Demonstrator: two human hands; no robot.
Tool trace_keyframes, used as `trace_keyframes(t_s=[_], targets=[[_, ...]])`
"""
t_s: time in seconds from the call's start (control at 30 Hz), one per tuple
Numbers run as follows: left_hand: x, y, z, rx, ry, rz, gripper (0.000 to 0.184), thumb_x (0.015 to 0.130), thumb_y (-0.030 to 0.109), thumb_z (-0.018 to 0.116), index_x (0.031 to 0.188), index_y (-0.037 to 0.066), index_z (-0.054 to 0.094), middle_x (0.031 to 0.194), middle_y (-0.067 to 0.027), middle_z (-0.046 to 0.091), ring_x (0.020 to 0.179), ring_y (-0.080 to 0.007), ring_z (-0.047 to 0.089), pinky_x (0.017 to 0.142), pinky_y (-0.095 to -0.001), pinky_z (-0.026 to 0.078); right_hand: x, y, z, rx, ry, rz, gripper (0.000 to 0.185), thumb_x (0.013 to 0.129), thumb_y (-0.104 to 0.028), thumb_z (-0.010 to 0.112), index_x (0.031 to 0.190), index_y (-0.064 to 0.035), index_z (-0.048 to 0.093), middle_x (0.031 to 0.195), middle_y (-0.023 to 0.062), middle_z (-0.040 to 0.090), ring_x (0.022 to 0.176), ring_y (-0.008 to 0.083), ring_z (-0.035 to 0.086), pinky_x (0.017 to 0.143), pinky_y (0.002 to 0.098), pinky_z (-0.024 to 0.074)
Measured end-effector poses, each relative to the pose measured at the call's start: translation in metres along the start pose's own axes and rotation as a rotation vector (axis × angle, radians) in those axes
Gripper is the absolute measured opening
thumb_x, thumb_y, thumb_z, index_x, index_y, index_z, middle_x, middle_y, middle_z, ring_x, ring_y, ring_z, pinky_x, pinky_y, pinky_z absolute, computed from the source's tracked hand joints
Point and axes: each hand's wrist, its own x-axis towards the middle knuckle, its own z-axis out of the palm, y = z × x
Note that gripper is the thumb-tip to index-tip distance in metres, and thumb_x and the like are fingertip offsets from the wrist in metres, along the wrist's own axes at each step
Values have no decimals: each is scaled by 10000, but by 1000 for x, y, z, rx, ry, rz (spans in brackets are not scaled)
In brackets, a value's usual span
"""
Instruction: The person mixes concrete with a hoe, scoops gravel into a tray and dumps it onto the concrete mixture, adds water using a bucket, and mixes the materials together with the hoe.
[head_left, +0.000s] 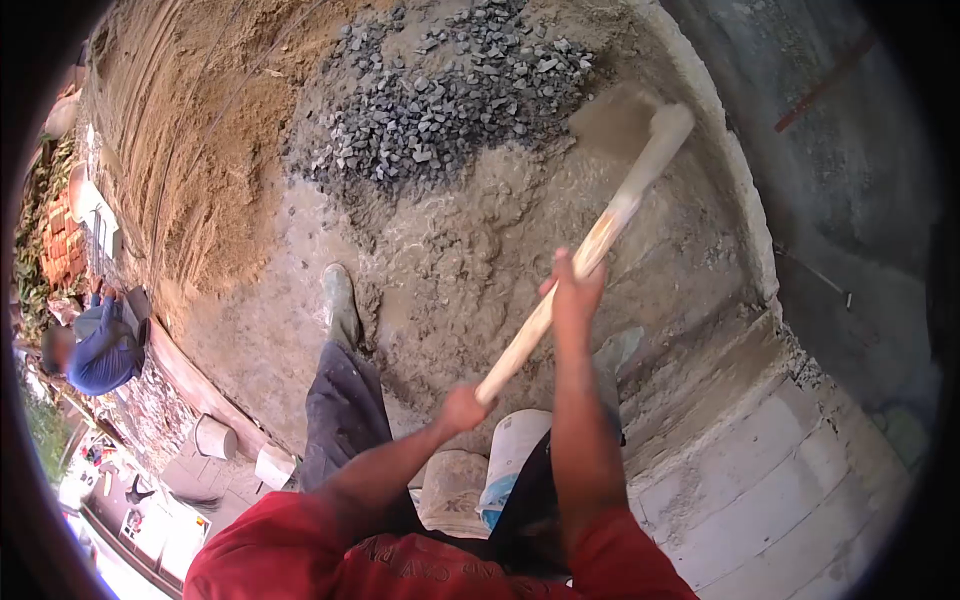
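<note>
My left hand [465, 409] is wrapped round the near end of the long wooden handle of a hoe [545, 315]. Farther up the same handle, my right hand [576, 290] grips it too. The hoe slants away to the upper right, where its blade [612, 122] looks brown and smeared by motion at the edge of the mix. Wet grey concrete [450, 240] spreads over the ground in front of me. Dark crushed stone [440, 100] lies in a heap behind it. How deep the blade sits, I cannot tell.
Brown sand [210, 130] lies at the left. A low wall edge [735, 170] runs down the right. My boot [341, 300] stands in the mix. Buckets [520, 440] are close by my legs. A person in blue [105, 355] crouches at far left, near another bucket [214, 437].
</note>
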Motion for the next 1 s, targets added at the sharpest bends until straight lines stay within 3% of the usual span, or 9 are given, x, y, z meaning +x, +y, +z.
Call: trace_keyframes(t_s=[0.03, 0.1, 0.2, 0.4, 0.47, 0.6, 0.7, 0.87, 1.0], targets=[[53, 42, -29, -43, 20, 46, 362, 800, 336, 725, 973, 20, 689, 857, -255, 692, 825, -421, 691, 740, -480, 549, 48, -16, 10, -40, -38, -78, 481, 931, -242, 668, 1237, 49, 439, 804, 115, 603, 516, 179, 597, 506, 322, 480], [161, 60, -46, -60, 136, 179, 327, 786, 293, 719, 946, 9, 691, 803, -239, 691, 763, -367, 708, 698, -442, 544, 122, -68, 48, -174, 51, -188, 468, 929, -233, 644, 1205, 87, 445, 685, 122, 605, 512, 201, 611, 495, 341, 508], [218, 84, -66, -134, 164, 164, 355, 779, 300, 741, 942, -9, 683, 746, -217, 681, 705, -321, 698, 671, -421, 532, 216, -49, 97, -229, -1, -207, 381, 851, -149, 614, 1063, 143, 492, 721, 196, 643, 563, 254, 669, 527, 361, 559], [108, 0, 31, -342, -7, -305, 366, 774, 326, 736, 973, 23, 690, 832, -250, 684, 823, -411, 686, 754, -462, 540, 159, 119, 82, -581, -43, 41, 424, 817, -147, 660, 1112, 111, 498, 834, 287, 666, 627, 377, 698, 575, 440, 572], [73, -4, 34, -294, -17, -306, 376, 775, 329, 738, 980, 17, 687, 831, -249, 685, 817, -405, 688, 749, -463, 538, 135, 137, 67, -468, -63, 73, 353, 824, -75, 630, 1068, 124, 470, 653, 167, 621, 478, 246, 636, 435, 379, 532], [-33, -17, 45, -148, -157, -351, 407, 773, 350, 748, 1013, 26, 689, 839, -248, 689, 826, -406, 692, 749, -469, 541, 34, 162, 15, -446, -109, 298, 346, 828, -100, 644, 1058, 112, 498, 627, 136, 600, 454, 216, 607, 414, 359, 518], [-125, -55, 64, -23, -225, -417, 437, 781, 393, 739, 1041, 45, 697, 877, -248, 699, 851, -408, 696, 776, -473, 545, -48, 216, -35, -332, -107, 590, 184, 855, -116, 629, 775, 39, 572, 599, 79, 564, 448, 196, 582, 406, 350, 492], [-184, -56, 43, 41, -317, -354, 426, 810, 407, 716, 1053, 58, 705, 910, -233, 707, 900, -405, 691, 818, -471, 540, -126, 162, -49, -171, 16, 593, 389, 876, -72, 609, 1227, 40, 484, 635, 76, 539, 427, 195, 541, 403, 347, 463], [-25, -12, 31, 24, -190, -162, 378, 838, 381, 692, 1050, 68, 700, 924, -253, 694, 908, -425, 675, 798, -502, 541, -10, 57, -27, -128, 70, 188, 576, 906, -194, 686, 1324, 82, 403, 788, 140, 605, 497, 189, 585, 456, 333, 475]])
